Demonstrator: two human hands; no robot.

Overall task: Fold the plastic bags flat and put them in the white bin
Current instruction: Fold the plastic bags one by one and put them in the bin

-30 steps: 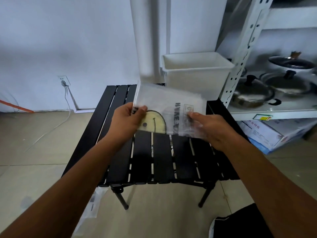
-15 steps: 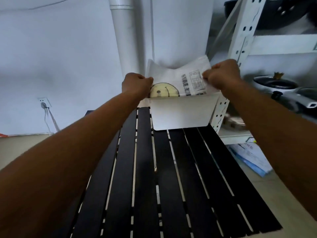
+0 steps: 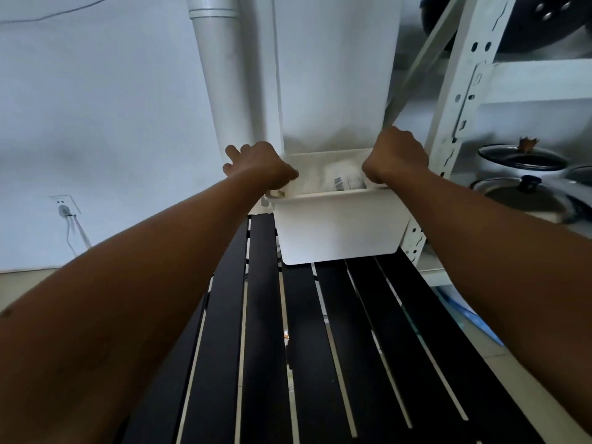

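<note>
I count one white bin (image 3: pixel 336 225) at the far end of the black slatted surface (image 3: pixel 323 347). One plastic bag (image 3: pixel 344 179) lies inside it, and two bare arms reach over its rim. On the shelf rack (image 3: pixel 455 100) to the right sit two lidded pots (image 3: pixel 522 157), with one dark pan (image 3: pixel 544 24) on the tier above.

Half a second ago the bag stood above the rim, pinched at both top corners with its smiley face showing. Now it has sunk into the bin and both hands have dropped to rim height.

The left grip (image 3: pixel 259 168) hangs over the bin's left corner with its fingers (image 3: pixel 234 153) loosely spread, but the thumb is hidden, so I cannot tell whether it holds the bag. The right grip (image 3: pixel 397 158) is curled like a fist over the right side, and what it pinches, if anything, is out of sight. Only a crumpled patch of the bag with some dark print shows. The rest is behind the bin wall.
</note>
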